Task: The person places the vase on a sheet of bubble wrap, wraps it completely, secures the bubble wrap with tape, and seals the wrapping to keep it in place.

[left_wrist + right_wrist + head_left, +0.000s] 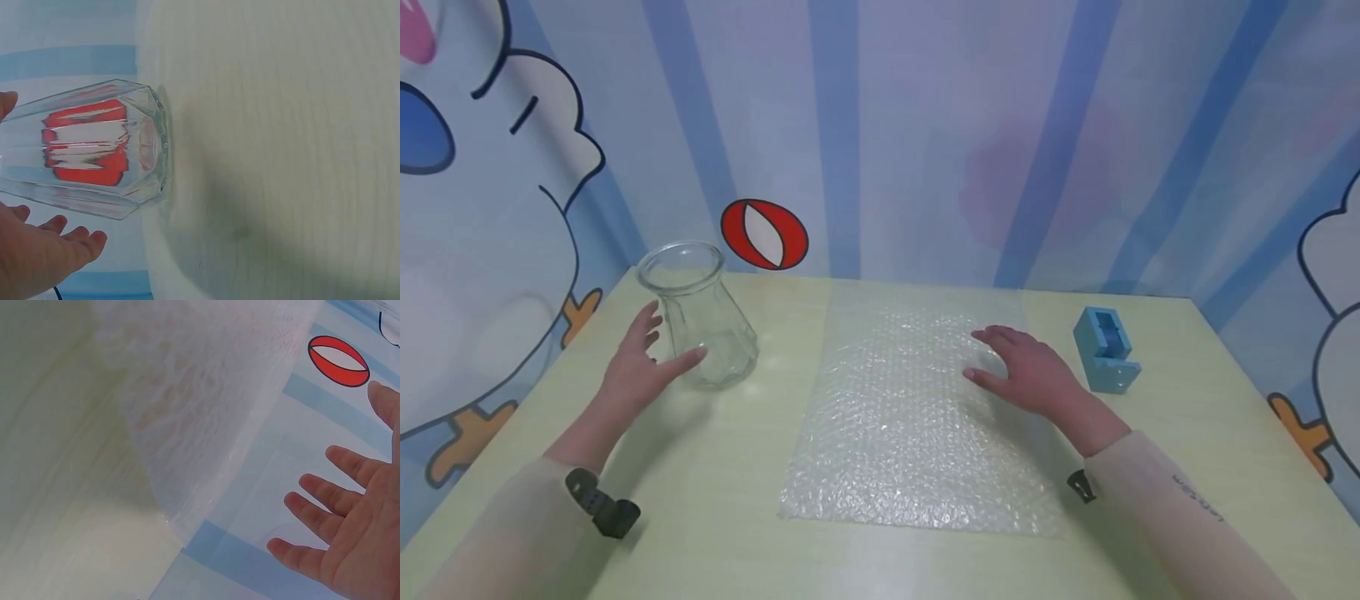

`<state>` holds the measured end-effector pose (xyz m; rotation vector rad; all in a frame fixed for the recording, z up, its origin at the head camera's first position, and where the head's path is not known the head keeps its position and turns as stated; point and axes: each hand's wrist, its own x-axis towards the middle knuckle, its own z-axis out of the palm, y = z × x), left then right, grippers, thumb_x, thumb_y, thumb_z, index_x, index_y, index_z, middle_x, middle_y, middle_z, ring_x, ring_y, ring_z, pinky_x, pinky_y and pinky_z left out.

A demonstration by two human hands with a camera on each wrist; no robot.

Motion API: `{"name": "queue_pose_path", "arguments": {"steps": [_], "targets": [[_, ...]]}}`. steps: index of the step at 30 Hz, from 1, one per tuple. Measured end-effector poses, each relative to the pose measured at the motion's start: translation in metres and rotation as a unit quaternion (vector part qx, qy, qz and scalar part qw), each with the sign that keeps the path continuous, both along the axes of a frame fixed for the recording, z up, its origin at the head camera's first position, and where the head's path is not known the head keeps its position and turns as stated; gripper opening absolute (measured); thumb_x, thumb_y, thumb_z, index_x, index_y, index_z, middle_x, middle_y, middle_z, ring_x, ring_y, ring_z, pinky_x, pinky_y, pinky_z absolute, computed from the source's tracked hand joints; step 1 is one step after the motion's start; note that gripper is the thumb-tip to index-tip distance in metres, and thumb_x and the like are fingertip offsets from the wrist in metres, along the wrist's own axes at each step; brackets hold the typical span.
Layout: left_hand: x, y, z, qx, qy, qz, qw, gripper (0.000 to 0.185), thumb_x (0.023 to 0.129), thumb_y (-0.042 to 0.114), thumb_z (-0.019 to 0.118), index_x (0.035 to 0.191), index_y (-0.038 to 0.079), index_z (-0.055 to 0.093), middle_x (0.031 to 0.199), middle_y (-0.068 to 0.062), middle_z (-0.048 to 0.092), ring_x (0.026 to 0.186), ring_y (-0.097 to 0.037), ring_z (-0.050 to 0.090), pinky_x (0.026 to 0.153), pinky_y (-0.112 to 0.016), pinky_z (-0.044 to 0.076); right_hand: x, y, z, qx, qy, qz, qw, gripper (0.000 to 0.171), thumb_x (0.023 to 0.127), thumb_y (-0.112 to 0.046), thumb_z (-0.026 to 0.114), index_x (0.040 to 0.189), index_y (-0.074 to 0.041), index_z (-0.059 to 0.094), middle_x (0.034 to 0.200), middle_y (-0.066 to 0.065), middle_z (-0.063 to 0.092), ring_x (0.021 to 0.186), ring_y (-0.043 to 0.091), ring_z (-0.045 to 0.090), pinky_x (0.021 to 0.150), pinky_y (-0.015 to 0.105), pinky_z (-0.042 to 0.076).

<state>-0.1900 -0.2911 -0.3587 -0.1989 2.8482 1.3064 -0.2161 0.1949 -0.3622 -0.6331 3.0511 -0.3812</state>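
A blue-striped backdrop point(917, 125) rises behind the pale table point(722, 475). My left grip point(634, 368) is wide, its thumb and fingers spread to either side of the glass vase point(718, 342), which stands upright on the table's left; whether they touch it, I can't quite tell. My right grip point(1030, 375) hangs loosely spread, holding nothing, above the right part of the bubble wrap point(895, 417), near the blue dispenser point(1101, 371). I judge this a reach for the vase; the next move calls for closing gently round its sides.
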Motion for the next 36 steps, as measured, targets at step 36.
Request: {"name": "queue_pose_path", "arguments": {"steps": [36], "targets": [[-0.028,0.005,-0.024,0.079,-0.020,0.003,0.9966,0.112,0.094,0.039,0.072,0.165,0.013,-0.011,0.172,-0.024,-0.003,0.159,-0.050,0.005,0.122,-0.073,0.018,-0.003,-0.003,0.002,0.000,-0.015,-0.001,1.000,0.065,0.100,-0.043,0.060,0.151,-0.004,0.048,0.156,0.027,0.046,0.143,0.048,0.045,0.114,0.063,0.041]]}}
